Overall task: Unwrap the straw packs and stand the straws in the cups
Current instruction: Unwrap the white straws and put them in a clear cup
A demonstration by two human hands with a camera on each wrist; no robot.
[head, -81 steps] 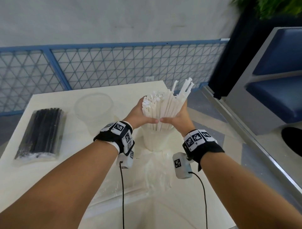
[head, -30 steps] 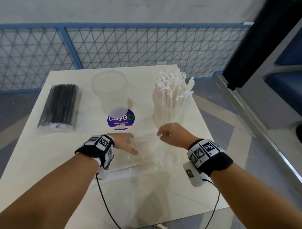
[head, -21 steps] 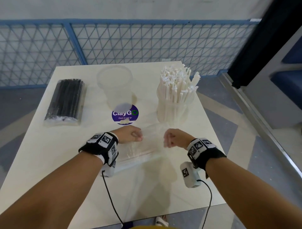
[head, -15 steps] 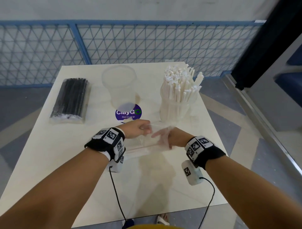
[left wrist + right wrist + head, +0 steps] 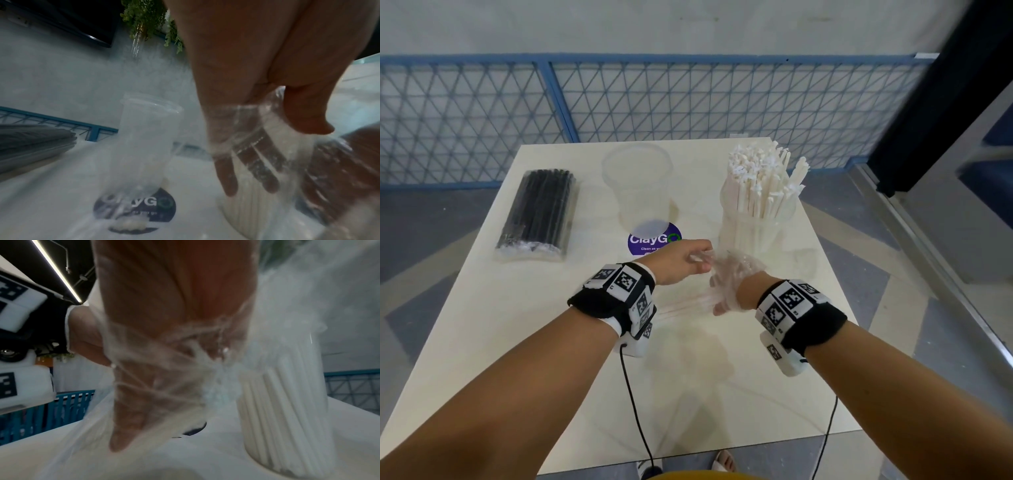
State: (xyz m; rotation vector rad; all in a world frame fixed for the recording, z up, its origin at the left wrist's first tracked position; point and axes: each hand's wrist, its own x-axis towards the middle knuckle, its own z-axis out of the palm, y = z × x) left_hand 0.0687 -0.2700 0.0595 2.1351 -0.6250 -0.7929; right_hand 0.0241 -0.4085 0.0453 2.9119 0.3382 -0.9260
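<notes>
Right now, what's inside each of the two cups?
The right cup holds a full bunch of white straws standing upright; its bottom is hidden by them. The left cup looks empty through its clear wall. The black straw pack lies wrapped beside it.

We pinch clear wrap (image 5: 252,129) with our left hand (image 5: 257,65); an empty cup (image 5: 144,146) stands beside a sticker (image 5: 135,209)

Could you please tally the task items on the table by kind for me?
Cups: 2, an empty cup and a cup of white straws
Sealed pack of black straws: 1
Empty clear wrapper: 1
Total: 4
</notes>
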